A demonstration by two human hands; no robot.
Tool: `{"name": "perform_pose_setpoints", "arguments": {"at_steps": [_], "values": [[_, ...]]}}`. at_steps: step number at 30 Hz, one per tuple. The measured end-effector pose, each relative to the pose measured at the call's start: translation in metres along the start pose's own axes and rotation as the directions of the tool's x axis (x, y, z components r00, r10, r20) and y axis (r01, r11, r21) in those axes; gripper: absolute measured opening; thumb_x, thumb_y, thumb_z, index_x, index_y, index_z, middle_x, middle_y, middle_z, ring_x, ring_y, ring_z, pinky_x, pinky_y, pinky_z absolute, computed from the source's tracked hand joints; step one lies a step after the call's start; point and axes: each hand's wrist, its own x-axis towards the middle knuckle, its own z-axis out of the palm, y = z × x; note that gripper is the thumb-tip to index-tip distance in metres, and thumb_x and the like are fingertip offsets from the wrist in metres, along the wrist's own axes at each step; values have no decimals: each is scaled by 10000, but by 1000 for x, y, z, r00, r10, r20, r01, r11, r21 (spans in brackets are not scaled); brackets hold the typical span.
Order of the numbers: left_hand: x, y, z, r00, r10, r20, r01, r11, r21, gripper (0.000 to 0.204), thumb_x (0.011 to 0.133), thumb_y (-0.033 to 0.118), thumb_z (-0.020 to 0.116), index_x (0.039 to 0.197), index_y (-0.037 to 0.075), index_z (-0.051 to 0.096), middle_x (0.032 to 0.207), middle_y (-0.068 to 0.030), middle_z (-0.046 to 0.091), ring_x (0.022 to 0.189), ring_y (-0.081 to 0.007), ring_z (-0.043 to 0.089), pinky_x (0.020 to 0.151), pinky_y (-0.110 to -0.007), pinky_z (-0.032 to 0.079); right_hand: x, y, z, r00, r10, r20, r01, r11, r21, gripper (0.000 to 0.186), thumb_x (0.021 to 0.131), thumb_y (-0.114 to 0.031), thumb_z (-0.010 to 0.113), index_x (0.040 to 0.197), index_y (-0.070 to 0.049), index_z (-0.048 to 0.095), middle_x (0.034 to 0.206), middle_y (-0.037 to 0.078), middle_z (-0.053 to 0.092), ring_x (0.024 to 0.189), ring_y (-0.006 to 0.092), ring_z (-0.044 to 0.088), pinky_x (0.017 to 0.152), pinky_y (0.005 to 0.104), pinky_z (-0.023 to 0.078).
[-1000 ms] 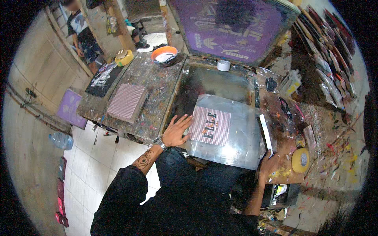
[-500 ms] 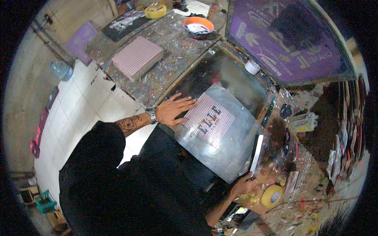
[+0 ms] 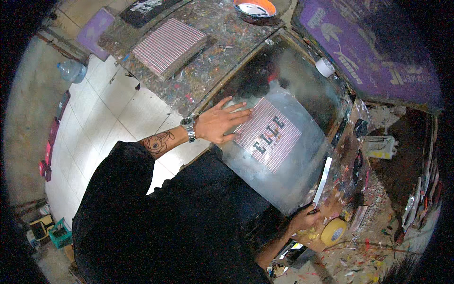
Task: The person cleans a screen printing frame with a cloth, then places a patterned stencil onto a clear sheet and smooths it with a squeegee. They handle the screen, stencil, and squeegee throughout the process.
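My left hand (image 3: 220, 123), wearing a metal watch, rests palm down with fingers spread on the left side of a red-and-white checked square (image 3: 287, 142) with dark lettering. The square sits on a shiny grey, translucent-looking sheet (image 3: 288, 184), which lies over the lower part of a dark glossy platen (image 3: 302, 71). At lower right my right hand (image 3: 305, 217) is closed at the bottom end of a white strip (image 3: 322, 177), beside the sheet's right edge; its fingertips are partly hidden.
Left, a paint-stained bench (image 3: 231, 47) holds a checked stack (image 3: 168, 42) and an orange bowl (image 3: 255, 8). A purple printing screen (image 3: 359, 47) stands behind the platen. Yellow tape (image 3: 333, 232) lies right. A water jug (image 3: 71, 71) and green crate (image 3: 59, 234) are at left.
My view has tipped and turned, so the bench and screen appear higher and angled; the person at upper left has left view. Both my hands stay about where they were on the work.
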Motion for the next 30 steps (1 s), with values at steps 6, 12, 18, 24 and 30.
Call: {"name": "perform_pose_setpoints", "arguments": {"at_steps": [6,12,18,24,30], "values": [[-3,-4,8,999,-9,-41,11,999,36,691,937,388,565,1551,112,408,1669,-64,317,1551,-282,258,1253,-596,144,4,-8,-3,993,72,91,-71,997,-12,516,1034,-439,575,1180,55,617,1078,296,673,954,481,637,841,523,505],[-2,-5,6,997,4,-83,-5,1000,-13,692,945,382,553,1563,119,385,1664,-69,323,1548,-286,265,1251,-600,149,2,-4,1,1000,-9,16,10,999,-38,503,1028,-447,587,1121,46,622,1048,291,673,928,464,638,815,499,509],[-2,-3,5,996,0,-85,-1,1000,-10,673,970,399,537,1564,126,381,1665,-79,319,1542,-288,278,1249,-604,158,1,18,7,1000,6,12,-6,999,-39,524,1021,-508,562,1188,-14,621,1041,250,696,909,471,649,761,536,493],[0,-6,17,976,-121,-183,99,988,-121,606,1011,377,517,1549,119,409,1634,-148,351,1523,-347,299,1257,-549,194,-1,30,15,997,-57,-47,54,996,-71,565,1019,-548,540,1150,-6,630,1019,264,689,898,492,639,736,556,481],[2,2,6,973,-148,-176,138,988,-65,625,979,371,579,1533,114,440,1623,-166,366,1519,-378,296,1246,-528,238,-2,32,20,991,-85,-106,81,996,-46,536,1028,-490,560,1143,30,617,1067,285,670,948,494,624,796,531,484]]}}
